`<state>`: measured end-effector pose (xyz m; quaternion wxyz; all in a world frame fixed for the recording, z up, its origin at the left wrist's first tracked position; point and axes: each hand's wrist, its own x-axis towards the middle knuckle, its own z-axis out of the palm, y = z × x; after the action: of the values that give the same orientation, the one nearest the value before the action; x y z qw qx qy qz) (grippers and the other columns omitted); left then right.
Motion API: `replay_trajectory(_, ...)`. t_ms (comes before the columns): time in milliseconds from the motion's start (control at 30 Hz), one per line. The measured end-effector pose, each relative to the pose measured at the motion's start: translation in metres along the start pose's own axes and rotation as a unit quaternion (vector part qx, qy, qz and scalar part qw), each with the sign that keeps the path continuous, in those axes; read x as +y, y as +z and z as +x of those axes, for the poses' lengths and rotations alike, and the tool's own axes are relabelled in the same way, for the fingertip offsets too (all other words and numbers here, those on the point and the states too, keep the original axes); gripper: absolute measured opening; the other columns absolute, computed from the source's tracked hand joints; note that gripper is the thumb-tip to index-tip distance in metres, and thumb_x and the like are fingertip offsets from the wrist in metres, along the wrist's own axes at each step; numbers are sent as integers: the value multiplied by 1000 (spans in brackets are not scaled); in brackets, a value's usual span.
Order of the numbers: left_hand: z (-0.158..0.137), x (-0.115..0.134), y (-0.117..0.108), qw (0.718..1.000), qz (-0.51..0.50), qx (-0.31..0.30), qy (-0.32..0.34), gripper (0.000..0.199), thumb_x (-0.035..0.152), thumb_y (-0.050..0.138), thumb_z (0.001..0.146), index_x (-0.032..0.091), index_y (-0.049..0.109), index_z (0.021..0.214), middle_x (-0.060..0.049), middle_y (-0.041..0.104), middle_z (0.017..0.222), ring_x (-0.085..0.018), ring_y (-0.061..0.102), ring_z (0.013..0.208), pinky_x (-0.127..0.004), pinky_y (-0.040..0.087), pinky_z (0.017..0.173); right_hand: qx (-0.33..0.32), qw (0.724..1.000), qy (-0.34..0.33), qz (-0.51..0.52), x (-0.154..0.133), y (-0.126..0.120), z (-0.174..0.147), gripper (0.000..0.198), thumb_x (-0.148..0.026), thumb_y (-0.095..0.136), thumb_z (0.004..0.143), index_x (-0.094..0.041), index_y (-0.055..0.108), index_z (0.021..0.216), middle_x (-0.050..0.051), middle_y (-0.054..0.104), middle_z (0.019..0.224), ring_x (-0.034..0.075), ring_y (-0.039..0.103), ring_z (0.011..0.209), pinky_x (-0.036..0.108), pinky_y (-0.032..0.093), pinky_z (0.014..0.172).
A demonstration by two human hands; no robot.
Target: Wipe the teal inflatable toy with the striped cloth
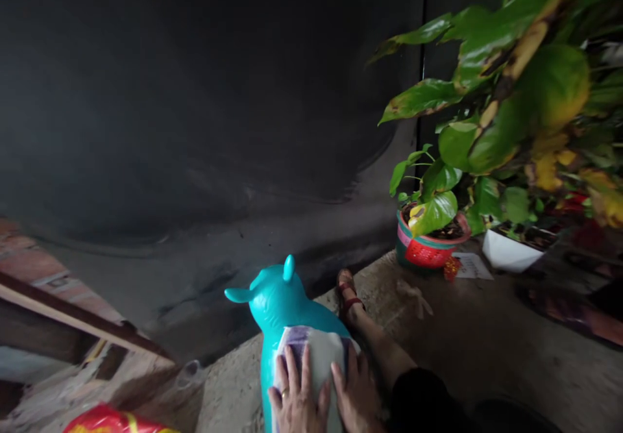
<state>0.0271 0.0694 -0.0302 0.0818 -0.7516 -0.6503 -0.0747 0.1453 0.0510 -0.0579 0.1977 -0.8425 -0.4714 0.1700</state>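
A turquoise inflatable animal toy with ears and a small horn stands at the bottom centre, facing away from me. A pale cloth with a purple edge lies over its back. My left hand, with a ring on one finger, lies flat on the cloth with fingers spread. My right hand presses beside it on the cloth's right part, fingers also flat. Neither hand grips anything. My leg and sandalled foot stretch out just right of the toy.
A dark wall fills the view ahead. A red-and-green pot and a white pot with leafy plants stand at the right. Brick and wooden planks lie at the left, with a red bag at the bottom.
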Motion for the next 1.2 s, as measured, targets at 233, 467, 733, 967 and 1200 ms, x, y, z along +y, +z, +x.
replay_trajectory(233,-24,-1,-11,1000,5,-10,28,51,30,48,87,29,43,138,-11,36,152,-34,35,140,-58,43,101,21,1000,-1,14,29,16,-28,54,-56,43,94,-29,44,141,12,54,136,28,59,116,44,52,94)
replay_trajectory(467,-6,6,-2,1000,1,-21,16,49,30,43,90,29,43,139,-10,36,152,-33,33,141,-61,40,104,-102,992,-75,5,-8,-2,52,56,-40,29,98,-17,32,149,13,39,150,29,41,136,46,42,109)
replay_trajectory(733,4,11,-1,998,-49,-13,-47,48,31,34,96,30,35,143,-5,26,158,-30,21,147,-64,35,109,-153,974,-166,-6,-55,-17,95,55,-42,31,99,-37,17,151,-2,22,159,25,26,145,51,35,114)
replay_trajectory(967,-1,-10,9,983,-170,-17,-69,45,29,26,98,26,50,135,-5,36,153,-26,28,144,-57,36,112,-90,993,-39,-63,-28,-15,10,59,-48,32,98,-21,29,150,15,33,153,35,37,138,52,44,105)
replay_trajectory(1200,-61,-8,20,991,-116,25,-61,46,23,29,94,28,53,132,-5,44,147,-26,41,137,-52,42,108,-3,997,-79,-25,8,-21,-54,62,-61,42,90,-37,35,146,5,55,137,38,48,128,63,47,99)
